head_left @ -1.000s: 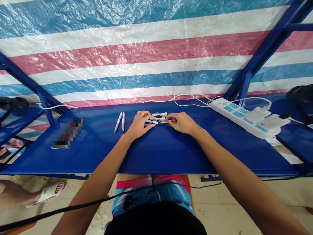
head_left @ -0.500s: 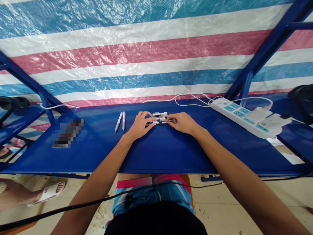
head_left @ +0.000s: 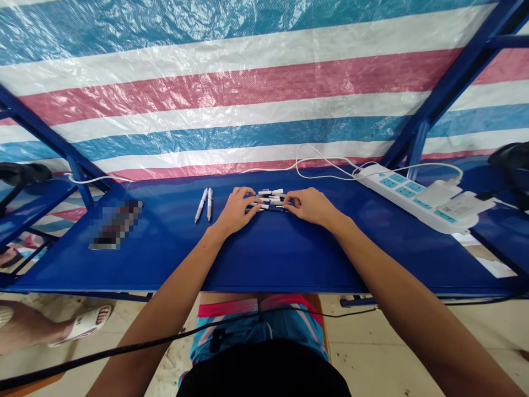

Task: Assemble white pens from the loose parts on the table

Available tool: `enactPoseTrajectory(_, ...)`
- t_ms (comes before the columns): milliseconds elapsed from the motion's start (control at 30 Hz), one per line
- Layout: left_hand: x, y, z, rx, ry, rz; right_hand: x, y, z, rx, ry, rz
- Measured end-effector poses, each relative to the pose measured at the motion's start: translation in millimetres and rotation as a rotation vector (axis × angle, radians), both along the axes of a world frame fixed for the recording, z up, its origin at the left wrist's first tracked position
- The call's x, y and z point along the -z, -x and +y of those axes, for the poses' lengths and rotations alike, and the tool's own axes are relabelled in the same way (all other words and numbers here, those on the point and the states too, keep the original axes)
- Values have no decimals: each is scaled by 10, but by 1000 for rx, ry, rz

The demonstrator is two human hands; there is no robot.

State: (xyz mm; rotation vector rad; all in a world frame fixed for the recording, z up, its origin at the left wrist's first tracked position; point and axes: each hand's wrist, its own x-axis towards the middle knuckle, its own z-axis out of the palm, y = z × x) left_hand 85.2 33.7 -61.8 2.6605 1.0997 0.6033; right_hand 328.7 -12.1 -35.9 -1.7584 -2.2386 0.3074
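Note:
Several white-and-grey pens [head_left: 270,193] lie side by side, roughly crosswise, in a small group on the blue table [head_left: 285,253]. At their left ends is my left hand [head_left: 238,209], its thumb and fingers bent around the ends of the nearer pens. My right hand [head_left: 309,205] pinches at the right ends, thumb and forefinger close together. The fingertips cover both ends of the group, so the exact grip on each pen is partly hidden. Left of my left hand, a pen [head_left: 201,205] lies slanted beside another pen [head_left: 210,204], apart from the group.
A white power strip [head_left: 417,198] with plugged-in chargers [head_left: 458,208] stands on the right, its white cable [head_left: 326,160] looping along the back edge. A blurred-out dark flat object [head_left: 117,225] lies on the left. Another person's foot in a slipper [head_left: 88,324] shows below left.
My right hand has shifted very slightly to the right along the pen ends. My left hand stays at the left ends. The two separate pens lie as before.

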Motion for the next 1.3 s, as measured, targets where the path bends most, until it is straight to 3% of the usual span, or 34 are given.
enactPoseTrajectory(333, -10, -26, -44, 48, 41, 11, 27, -12, 8, -26, -25, 12)
enactPoseTrajectory(733, -27, -65, -96, 38, 69, 42, -89, 54, -43, 60, 61, -15)
enactPoseTrajectory(1300, 1, -130, -89, 108, 29, 43, 12, -3, -17, 6, -31, -61)
